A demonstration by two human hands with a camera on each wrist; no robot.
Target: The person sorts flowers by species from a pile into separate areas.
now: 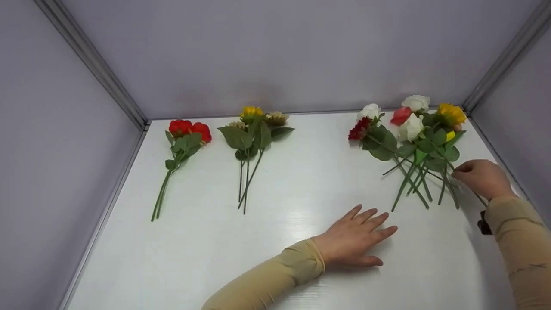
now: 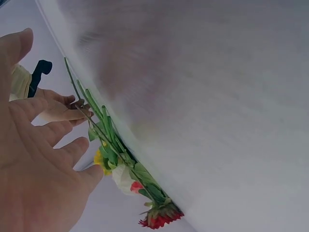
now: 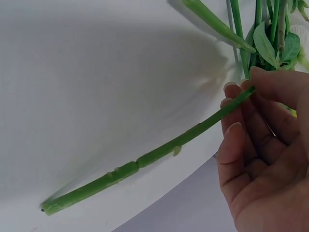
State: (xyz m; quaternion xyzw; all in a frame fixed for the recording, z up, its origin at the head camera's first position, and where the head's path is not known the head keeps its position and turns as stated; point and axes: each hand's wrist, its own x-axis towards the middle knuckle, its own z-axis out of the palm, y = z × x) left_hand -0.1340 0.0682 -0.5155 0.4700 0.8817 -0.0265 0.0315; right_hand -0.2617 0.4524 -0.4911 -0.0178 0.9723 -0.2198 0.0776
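At the right side of the white table, my right hand [image 1: 484, 178] pinches a green flower stem [image 3: 164, 150] between thumb and fingers. The stem's cut end sticks out below the hand; which bloom it belongs to is hidden among the leaves. Beside that hand lies a loose pile of flowers: white roses [image 1: 411, 128], a pinkish-red rose [image 1: 401, 116], a yellow sunflower [image 1: 451, 114] and a dark red flower [image 1: 360, 129], their stems crossing. My left hand [image 1: 355, 239], palm down with fingers spread, is over the table in front of the pile and holds nothing.
Two red flowers [image 1: 191, 130] lie together at the far left of the table [image 1: 310, 172]. Near the back middle is a bunch with a yellow sunflower [image 1: 252, 113] and brownish blooms [image 1: 277, 118]. Grey walls [image 1: 275, 51] close off the back and both sides.
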